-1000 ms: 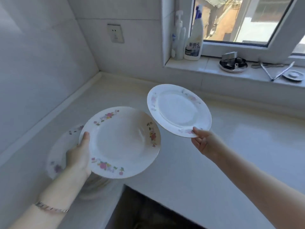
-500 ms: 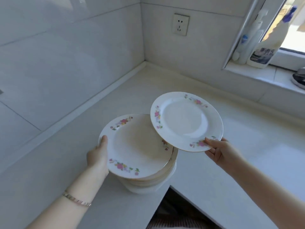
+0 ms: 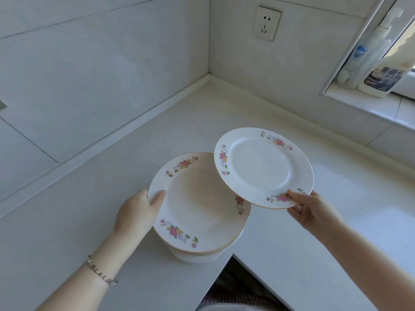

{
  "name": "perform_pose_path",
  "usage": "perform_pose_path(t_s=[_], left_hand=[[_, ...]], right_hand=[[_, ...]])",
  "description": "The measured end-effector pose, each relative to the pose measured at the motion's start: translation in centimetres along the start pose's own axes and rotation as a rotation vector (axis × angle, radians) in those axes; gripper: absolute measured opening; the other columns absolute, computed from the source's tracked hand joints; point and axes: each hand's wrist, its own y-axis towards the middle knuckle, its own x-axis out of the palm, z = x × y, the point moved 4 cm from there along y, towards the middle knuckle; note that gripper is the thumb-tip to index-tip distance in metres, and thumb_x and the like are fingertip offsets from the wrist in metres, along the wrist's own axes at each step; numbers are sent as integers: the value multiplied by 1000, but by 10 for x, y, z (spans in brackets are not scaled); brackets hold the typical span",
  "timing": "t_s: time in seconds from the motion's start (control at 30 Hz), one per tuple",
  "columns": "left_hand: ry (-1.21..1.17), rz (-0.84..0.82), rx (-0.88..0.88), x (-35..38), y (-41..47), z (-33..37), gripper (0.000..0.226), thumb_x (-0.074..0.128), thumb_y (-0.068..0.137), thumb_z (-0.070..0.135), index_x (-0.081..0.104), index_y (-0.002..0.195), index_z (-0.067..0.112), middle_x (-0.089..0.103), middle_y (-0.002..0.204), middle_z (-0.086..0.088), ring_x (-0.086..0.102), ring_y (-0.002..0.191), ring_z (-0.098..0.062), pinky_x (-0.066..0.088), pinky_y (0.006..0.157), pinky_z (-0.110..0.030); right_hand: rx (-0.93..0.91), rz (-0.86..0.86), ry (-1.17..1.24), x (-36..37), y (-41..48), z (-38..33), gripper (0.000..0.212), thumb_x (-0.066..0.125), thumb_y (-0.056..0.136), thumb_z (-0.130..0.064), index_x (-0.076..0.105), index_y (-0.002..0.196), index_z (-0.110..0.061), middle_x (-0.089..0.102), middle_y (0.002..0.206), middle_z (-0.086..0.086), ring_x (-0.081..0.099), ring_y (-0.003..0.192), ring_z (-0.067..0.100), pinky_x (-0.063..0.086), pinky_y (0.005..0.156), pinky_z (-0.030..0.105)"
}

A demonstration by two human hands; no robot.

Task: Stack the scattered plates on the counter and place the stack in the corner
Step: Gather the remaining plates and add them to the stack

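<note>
A stack of white plates with floral rims (image 3: 197, 207) rests on the counter (image 3: 157, 135) near its inner front edge. My left hand (image 3: 137, 212) grips the left rim of the top plate, thumb on the rim. My right hand (image 3: 312, 209) pinches the near rim of a smaller floral plate (image 3: 261, 167), holding it tilted in the air above the stack's right side, overlapping it. The lower plates of the stack are mostly hidden under the top one.
The tiled walls meet at the counter's far corner (image 3: 208, 75), with a wall socket (image 3: 267, 23) above. Two bottles (image 3: 379, 70) stand on the window sill at the right. The counter's cutout edge (image 3: 231, 257) lies just below the stack.
The plate in my left hand has come down onto the stack. My right hand has brought the smaller plate leftward over the stack. The view has turned toward the corner.
</note>
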Motion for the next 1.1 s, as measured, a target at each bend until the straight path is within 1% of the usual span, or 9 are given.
perform_pose_path(t_s=[0.2, 0.3, 0.37, 0.43, 0.57, 0.77, 0.9, 1.0, 1.1], left_hand=[[124, 53, 15, 1, 2, 8, 41, 38, 92, 51, 41, 77, 12, 55, 77, -11, 54, 76, -33, 38, 63, -32], [-313, 22, -65, 18, 3, 7, 30, 43, 90, 40, 48, 102, 13, 56, 103, -13, 58, 92, -33, 49, 77, -40], [-695, -7, -152, 27, -2, 13, 35, 41, 93, 30, 45, 127, 21, 53, 121, -1, 55, 108, -25, 47, 95, -42], [-858, 23, -186, 26, -7, 19, 41, 37, 97, 22, 41, 138, 22, 48, 127, 6, 47, 117, -15, 38, 101, -31], [-941, 65, -193, 25, -8, 18, 41, 37, 97, 14, 45, 137, 17, 45, 144, 1, 40, 133, -14, 31, 107, -26], [-1000, 52, -228, 30, -3, 13, 40, 37, 97, 12, 48, 135, 17, 49, 141, 1, 44, 131, -17, 34, 112, -35], [-1039, 71, -247, 32, -2, 13, 39, 37, 97, 12, 50, 133, 16, 51, 139, 0, 45, 130, -17, 34, 112, -35], [-1056, 74, -230, 31, -3, 15, 38, 36, 99, 15, 50, 134, 15, 51, 135, 3, 45, 128, -13, 33, 107, -27], [-1069, 57, -245, 31, -1, 16, 37, 37, 97, 17, 51, 131, 20, 53, 133, 3, 49, 123, -14, 35, 109, -31]], right_hand=[[-17, -58, -53, -2, -1, 1, 18, 55, 82, 4, 60, 91, -11, 73, 64, 0, 68, 52, 7, 55, 50, 16], [-25, -101, -117, 2, -2, 3, 35, 68, 61, -3, 61, 95, -10, 74, 70, 1, 70, 58, 11, 57, 54, 20], [-22, -118, -163, 6, -1, 7, 27, 63, 71, 3, 61, 94, -10, 75, 70, 2, 71, 59, 14, 58, 55, 23], [-7, -118, -219, 13, 0, 12, 22, 57, 79, 8, 61, 91, -10, 74, 68, 2, 71, 57, 14, 59, 55, 24], [6, -146, -320, 30, 3, 23, 22, 57, 81, 9, 60, 90, -10, 74, 67, 3, 71, 57, 15, 59, 56, 26], [-97, -142, -506, 52, 2, 24, 17, 58, 83, 4, 56, 92, -10, 68, 73, 9, 67, 55, 20, 51, 47, 26], [-184, 19, -788, 54, 4, 32, 9, 55, 88, -21, 47, 90, -17, 58, 78, 1, 52, 59, 13, 38, 49, 20], [-234, 76, -1023, 60, 1, 37, 23, 52, 89, -39, 42, 83, -20, 58, 81, -3, 54, 67, 7, 36, 47, 19], [-286, 134, -1327, 70, -1, 38, 38, 46, 86, -53, 36, 83, -17, 56, 75, -2, 54, 64, 18, 35, 48, 27]])
